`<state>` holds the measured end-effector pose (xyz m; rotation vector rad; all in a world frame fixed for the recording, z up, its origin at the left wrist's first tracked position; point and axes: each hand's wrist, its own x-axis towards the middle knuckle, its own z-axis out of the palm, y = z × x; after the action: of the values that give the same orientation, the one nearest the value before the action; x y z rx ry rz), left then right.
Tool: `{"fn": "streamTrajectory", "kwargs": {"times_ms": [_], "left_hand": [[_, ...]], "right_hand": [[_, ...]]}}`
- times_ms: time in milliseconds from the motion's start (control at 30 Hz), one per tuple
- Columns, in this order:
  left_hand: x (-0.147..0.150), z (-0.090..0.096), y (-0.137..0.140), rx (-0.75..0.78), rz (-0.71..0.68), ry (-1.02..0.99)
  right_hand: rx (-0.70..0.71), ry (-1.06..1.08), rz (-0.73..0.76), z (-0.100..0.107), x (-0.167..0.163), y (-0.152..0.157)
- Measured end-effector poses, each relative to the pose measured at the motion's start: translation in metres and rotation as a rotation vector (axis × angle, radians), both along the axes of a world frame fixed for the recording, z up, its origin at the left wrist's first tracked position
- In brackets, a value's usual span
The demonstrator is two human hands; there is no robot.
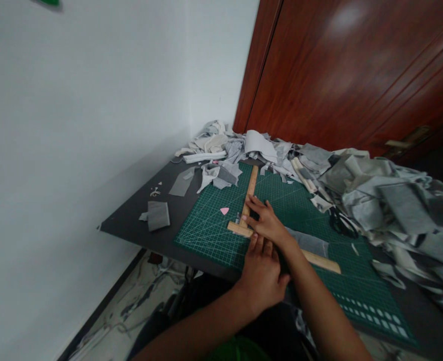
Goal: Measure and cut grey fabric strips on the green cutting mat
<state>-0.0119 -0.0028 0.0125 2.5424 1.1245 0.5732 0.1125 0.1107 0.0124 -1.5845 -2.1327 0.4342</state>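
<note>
Two wooden rulers lie on a green cutting mat, meeting nearly at a right angle. My right hand rests with spread fingers on the upper ruler, near where they meet. Just below it, my left hand lies with fingers stretched forward, fingertips at the edge of the lower ruler; its thumb is apart. A strip of grey fabric shows beside the lower ruler, partly hidden by my right forearm. A pink tailor's chalk sits left of the upper ruler.
Fabric scraps are heaped along the back, with a larger pile at the right. Black scissors lie beside that pile. A folded grey piece is on the dark table at the left. A wall and wooden door stand behind.
</note>
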Motion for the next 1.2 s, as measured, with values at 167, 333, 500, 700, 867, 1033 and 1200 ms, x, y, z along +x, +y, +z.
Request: {"fn": "streamTrajectory", "kwargs": {"times_ms": [167, 333, 500, 700, 867, 1033, 1200], "left_hand": [[-0.0001, 0.0002, 0.0005, 0.014, 0.002, 0.002], [0.0000, -0.0013, 0.0005, 0.020, -0.001, -0.002], [-0.0004, -0.0018, 0.0004, 0.026, -0.006, 0.004], [-0.0003, -0.0015, 0.0002, 0.025, -0.008, 0.008], [-0.0002, -0.0003, 0.0001, 0.009, -0.005, -0.002], [0.0002, 0.0006, -0.0001, -0.008, 0.001, -0.004], [0.0001, -0.0003, -0.0001, -0.005, 0.001, -0.007]], "right_hand": [[-0.012, 0.011, -0.006, 0.0015, 0.0001, -0.0002], [-0.001, 0.029, -0.003, 0.0019, 0.0006, -0.0001], [-0.013, 0.038, -0.002, 0.0033, 0.0011, -0.0004], [-0.009, 0.048, -0.006, 0.0029, 0.0017, -0.0003], [-0.003, 0.047, -0.003, 0.0034, 0.0017, -0.0006], [-0.013, 0.047, -0.009, 0.0050, 0.0008, -0.0010], [-0.003, 0.070, -0.001, 0.0038, 0.0017, -0.0012]]}}
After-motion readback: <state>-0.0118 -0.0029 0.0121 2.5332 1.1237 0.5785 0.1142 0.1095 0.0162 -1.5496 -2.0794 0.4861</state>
